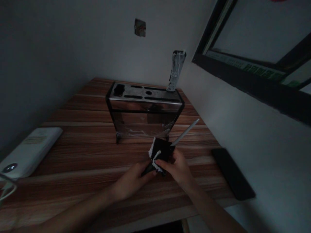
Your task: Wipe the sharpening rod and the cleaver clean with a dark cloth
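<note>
My left hand (131, 181) is closed around the dark lower end of a black item with white trim (161, 148), whose kind I cannot make out. My right hand (178, 168) grips the same item from the right, its thumb on a crumpled white strip. Out of its upper right side slants a thin grey rod (186, 132); whether it is a blade is unclear. Just beyond the hands stands a slotted metal knife rack (147, 105) with black side frames. Clear wrap-like film shows around its lower part.
On the wood-grain table (80, 142), a white device with a cable (36, 145) lies at the left. A flat black object (232, 173) rests along the right edge. A grey strip with a white cord (176, 69) rises behind the rack, near a dark window frame (243, 82).
</note>
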Demonstrator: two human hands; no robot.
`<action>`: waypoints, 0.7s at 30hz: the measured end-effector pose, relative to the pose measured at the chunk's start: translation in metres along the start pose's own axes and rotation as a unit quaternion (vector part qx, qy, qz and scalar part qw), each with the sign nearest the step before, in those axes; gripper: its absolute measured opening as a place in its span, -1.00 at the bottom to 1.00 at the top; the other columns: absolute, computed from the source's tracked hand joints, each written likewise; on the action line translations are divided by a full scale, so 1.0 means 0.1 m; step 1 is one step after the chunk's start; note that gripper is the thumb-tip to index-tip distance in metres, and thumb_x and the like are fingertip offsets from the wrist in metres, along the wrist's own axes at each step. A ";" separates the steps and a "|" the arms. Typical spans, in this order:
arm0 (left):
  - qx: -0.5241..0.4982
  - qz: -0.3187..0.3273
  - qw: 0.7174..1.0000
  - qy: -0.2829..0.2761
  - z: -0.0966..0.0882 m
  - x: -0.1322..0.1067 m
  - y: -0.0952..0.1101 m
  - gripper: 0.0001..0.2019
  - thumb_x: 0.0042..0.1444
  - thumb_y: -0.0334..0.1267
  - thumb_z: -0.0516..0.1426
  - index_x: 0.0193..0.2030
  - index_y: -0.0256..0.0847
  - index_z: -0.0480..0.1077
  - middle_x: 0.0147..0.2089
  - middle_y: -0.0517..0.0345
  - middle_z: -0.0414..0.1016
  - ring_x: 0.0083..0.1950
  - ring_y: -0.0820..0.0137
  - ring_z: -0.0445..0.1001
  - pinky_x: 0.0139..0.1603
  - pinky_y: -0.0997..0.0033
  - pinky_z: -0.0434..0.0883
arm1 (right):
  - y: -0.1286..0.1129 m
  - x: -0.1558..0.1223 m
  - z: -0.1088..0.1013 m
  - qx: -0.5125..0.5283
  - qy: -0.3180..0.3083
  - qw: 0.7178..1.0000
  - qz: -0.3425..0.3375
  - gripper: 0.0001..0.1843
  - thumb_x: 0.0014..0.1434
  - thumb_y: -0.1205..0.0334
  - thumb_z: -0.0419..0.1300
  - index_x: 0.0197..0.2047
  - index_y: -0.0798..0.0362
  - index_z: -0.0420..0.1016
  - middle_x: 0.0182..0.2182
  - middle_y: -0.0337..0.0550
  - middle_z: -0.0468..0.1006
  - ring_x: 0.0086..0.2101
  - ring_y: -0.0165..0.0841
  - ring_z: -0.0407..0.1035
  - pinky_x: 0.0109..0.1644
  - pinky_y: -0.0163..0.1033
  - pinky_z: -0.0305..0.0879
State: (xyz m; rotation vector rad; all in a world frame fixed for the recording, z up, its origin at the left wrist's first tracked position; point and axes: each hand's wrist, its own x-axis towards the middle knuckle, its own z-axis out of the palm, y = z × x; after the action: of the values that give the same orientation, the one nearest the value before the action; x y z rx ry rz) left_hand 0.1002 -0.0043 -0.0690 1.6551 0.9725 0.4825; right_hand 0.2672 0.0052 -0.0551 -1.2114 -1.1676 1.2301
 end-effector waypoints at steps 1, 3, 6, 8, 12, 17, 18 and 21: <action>-0.001 0.002 1.000 -0.002 0.00 0.00 0.00 -0.71 0.17 -0.16 -0.02 -0.06 -0.22 0.36 -0.12 0.11 0.49 -0.15 0.31 0.42 -0.08 0.40 0.30 | 0.01 0.00 0.00 0.003 -0.001 1.000 -0.001 -0.66 -0.31 0.29 0.40 -0.36 0.05 0.50 -0.42 -0.21 0.60 -0.37 -0.29 0.48 -0.27 -0.22 0.41; -0.003 0.001 1.000 -0.007 0.00 0.00 0.01 -0.72 0.17 -0.16 -0.03 -0.06 -0.21 0.35 -0.12 0.13 0.49 -0.15 0.32 0.41 -0.09 0.41 0.30 | 0.02 0.00 -0.01 0.011 -0.002 1.000 -0.004 -0.68 -0.29 0.28 0.40 -0.37 0.05 0.50 -0.43 -0.21 0.60 -0.39 -0.30 0.47 -0.29 -0.23 0.41; 0.001 -0.013 1.000 -0.006 -0.01 0.01 0.02 -0.73 0.17 -0.16 -0.02 -0.10 -0.23 0.36 -0.18 0.14 0.49 -0.19 0.34 0.40 -0.14 0.44 0.31 | 0.03 0.01 -0.01 0.024 0.009 1.000 -0.004 -0.72 -0.28 0.28 0.40 -0.40 0.05 0.50 -0.46 -0.23 0.59 -0.42 -0.33 0.47 -0.33 -0.25 0.42; 0.002 -0.013 1.000 -0.004 -0.01 0.00 0.03 -0.73 0.17 -0.14 -0.02 -0.13 -0.24 0.36 -0.22 0.15 0.48 -0.22 0.36 0.38 -0.18 0.46 0.31 | 0.03 0.01 -0.02 0.026 0.021 0.999 -0.005 -0.73 -0.27 0.27 0.39 -0.41 0.05 0.50 -0.47 -0.23 0.59 -0.44 -0.33 0.46 -0.35 -0.26 0.42; -0.003 -0.009 1.000 -0.008 -0.01 0.00 0.04 -0.71 0.17 -0.10 -0.03 -0.19 -0.25 0.37 -0.31 0.19 0.42 -0.31 0.41 0.32 -0.28 0.49 0.27 | 0.05 0.03 -0.06 0.031 0.017 0.999 -0.009 -0.73 -0.23 0.25 0.39 -0.37 0.06 0.52 -0.45 -0.21 0.59 -0.43 -0.35 0.45 -0.35 -0.27 0.42; -0.005 -0.018 1.000 -0.014 0.00 0.02 0.03 -0.71 0.17 -0.07 -0.04 -0.28 -0.27 0.33 -0.43 0.25 0.26 -0.39 0.47 0.21 -0.36 0.51 0.21 | 0.08 0.06 -0.12 0.063 0.037 0.997 -0.001 -0.76 -0.20 0.24 0.39 -0.37 0.05 0.53 -0.44 -0.23 0.60 -0.42 -0.35 0.46 -0.35 -0.29 0.41; -0.007 -0.019 1.000 -0.014 0.00 0.02 0.02 -0.72 0.17 -0.08 -0.04 -0.30 -0.26 0.32 -0.44 0.26 0.24 -0.40 0.47 0.20 -0.37 0.52 0.20 | 0.08 0.07 -0.13 0.067 0.045 0.997 -0.005 -0.76 -0.20 0.24 0.39 -0.37 0.05 0.53 -0.43 -0.23 0.60 -0.41 -0.35 0.46 -0.34 -0.29 0.41; -0.006 -0.023 1.000 -0.013 -0.01 0.02 0.02 -0.72 0.16 -0.07 -0.04 -0.38 -0.25 0.26 -0.45 0.28 0.19 -0.41 0.49 0.18 -0.38 0.53 0.19 | 0.05 0.09 -0.17 0.077 0.069 0.994 -0.019 -0.75 -0.19 0.25 0.39 -0.35 0.04 0.53 -0.41 -0.23 0.61 -0.39 -0.35 0.46 -0.31 -0.29 0.39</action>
State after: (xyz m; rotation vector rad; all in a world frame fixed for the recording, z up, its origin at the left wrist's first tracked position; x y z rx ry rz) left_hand 0.1016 -0.0027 -0.0668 1.6200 0.9841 0.4335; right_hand 0.2844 0.0137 -0.0612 -1.1360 -0.9720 1.1666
